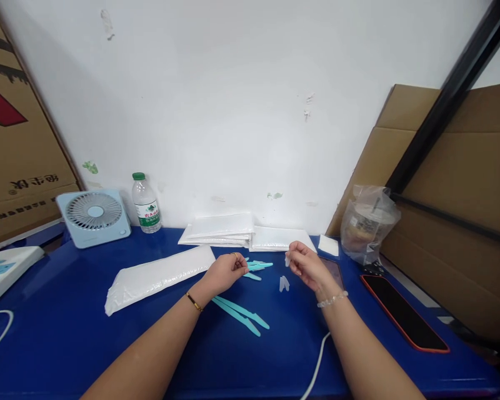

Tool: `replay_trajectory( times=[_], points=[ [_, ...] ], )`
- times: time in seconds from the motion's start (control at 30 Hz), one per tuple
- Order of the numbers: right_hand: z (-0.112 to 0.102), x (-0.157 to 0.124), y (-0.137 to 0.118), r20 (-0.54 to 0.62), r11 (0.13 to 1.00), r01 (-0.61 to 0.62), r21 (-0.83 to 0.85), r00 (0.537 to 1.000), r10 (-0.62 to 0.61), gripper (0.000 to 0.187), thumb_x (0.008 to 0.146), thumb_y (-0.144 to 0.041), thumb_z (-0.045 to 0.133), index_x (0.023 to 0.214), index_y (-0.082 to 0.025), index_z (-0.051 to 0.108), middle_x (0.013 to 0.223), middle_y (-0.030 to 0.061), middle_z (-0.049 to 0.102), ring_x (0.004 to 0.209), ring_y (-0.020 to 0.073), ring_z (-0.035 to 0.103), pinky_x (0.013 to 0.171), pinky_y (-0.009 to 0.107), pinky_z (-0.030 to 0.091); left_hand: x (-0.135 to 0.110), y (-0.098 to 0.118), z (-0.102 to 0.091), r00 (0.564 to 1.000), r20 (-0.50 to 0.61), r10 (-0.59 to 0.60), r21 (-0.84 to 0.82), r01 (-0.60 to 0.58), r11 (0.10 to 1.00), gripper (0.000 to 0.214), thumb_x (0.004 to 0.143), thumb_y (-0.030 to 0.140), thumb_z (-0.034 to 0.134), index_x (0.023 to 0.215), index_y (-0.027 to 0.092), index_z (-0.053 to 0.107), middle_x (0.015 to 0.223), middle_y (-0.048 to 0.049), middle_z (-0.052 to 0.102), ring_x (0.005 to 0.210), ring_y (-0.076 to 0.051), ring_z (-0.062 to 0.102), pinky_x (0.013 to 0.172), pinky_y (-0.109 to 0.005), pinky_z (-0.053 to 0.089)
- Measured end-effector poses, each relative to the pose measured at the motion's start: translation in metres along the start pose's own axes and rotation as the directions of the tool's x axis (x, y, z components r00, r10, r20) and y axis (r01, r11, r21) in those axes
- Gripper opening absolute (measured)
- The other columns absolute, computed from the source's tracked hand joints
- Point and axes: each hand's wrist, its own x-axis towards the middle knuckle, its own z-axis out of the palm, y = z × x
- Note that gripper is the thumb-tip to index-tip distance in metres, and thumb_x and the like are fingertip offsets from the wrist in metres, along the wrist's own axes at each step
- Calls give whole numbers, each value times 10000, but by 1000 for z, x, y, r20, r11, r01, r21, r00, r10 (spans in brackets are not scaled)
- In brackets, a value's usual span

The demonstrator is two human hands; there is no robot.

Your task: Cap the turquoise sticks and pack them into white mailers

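Note:
My left hand (229,271) is closed in a pinch at the near end of a teal eyebrow razor (261,265). Other teal razors lie just under and beside it, so I cannot tell exactly which one the fingers grip. Two more eyebrow razors (245,318) rest on the table nearer to me, their handles running under my left wrist. Between finger and thumb my right hand (306,265) holds a small translucent blade cap (287,260). Below that hand, a few similar caps (284,284) sit on the blue table (216,361).
White padded packets (220,225) are stacked by the wall, and a long one (158,279) lies left. A fan (95,216) and water bottle (146,205) stand at the back left. Rightward are a phone (404,314), a bagged drink (366,225) and a white cable (318,366).

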Motion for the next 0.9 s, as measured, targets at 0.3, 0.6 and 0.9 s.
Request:
replay_trajectory(
  times=[0.3, 0.6, 0.9],
  points=[
    [5, -2, -4, -49, 998, -11, 68, 999, 14, 296, 585, -357, 792, 692, -172, 586, 600, -22, 589, 471, 78, 545, 400, 173, 416, -2, 7, -6, 999, -40, 3, -117, -8, 993, 301, 758, 463, 525, 823, 179, 604, 772, -28, 627, 699, -159, 549, 607, -254, 398],
    [16, -5, 0, -73, 996, 76, -50, 994, -79, 319, 631, -409, 757, 644, -163, 555, 534, -20, 565, 399, 76, 485, 369, 190, 370, -1, 1, -4, 999, -45, 11, -154, -18, 988, 297, 750, 460, 536, 818, 179, 604, 775, -28, 628, 684, -154, 550, 608, -254, 404],
    [32, -3, 20, 28, 995, 49, -89, 999, -46, 321, 654, -424, 732, 635, -174, 531, 542, -18, 588, 415, 102, 540, 388, 201, 403, -2, 1, 0, 999, -40, 33, -132, -38, 991, 291, 760, 448, 529, 828, 179, 612, 758, -22, 633, 675, -150, 557, 602, -246, 404]
  ],
)
